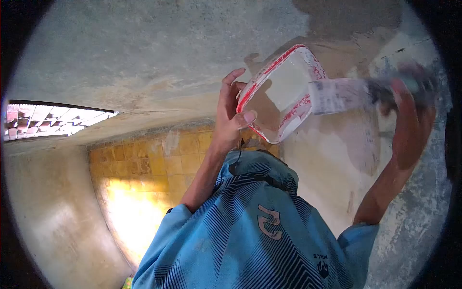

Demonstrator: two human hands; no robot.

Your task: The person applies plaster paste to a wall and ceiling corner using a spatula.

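My left hand (234, 108) grips the side of a white plastic tub (319, 70) with a worn red rim, thumb over the edge. The tub is tilted, and off-white paste or paint (288, 79) coats its inside. In my right hand (409, 115), blurred by motion, is a flat, wide-bladed tool (339, 96), which looks like a putty knife. Its whitish smeared blade overlaps the tub's right edge; whether it touches cannot be made out. The dark handle end is smeared by motion and partly covered by my fingers.
A rough grey plastered wall (192, 53) stands close in front, with a darker patch (346, 19) at the top. Yellow tiles (180, 151) lie behind my left arm, brightly lit in part. A slatted opening (53, 120) is at the left.
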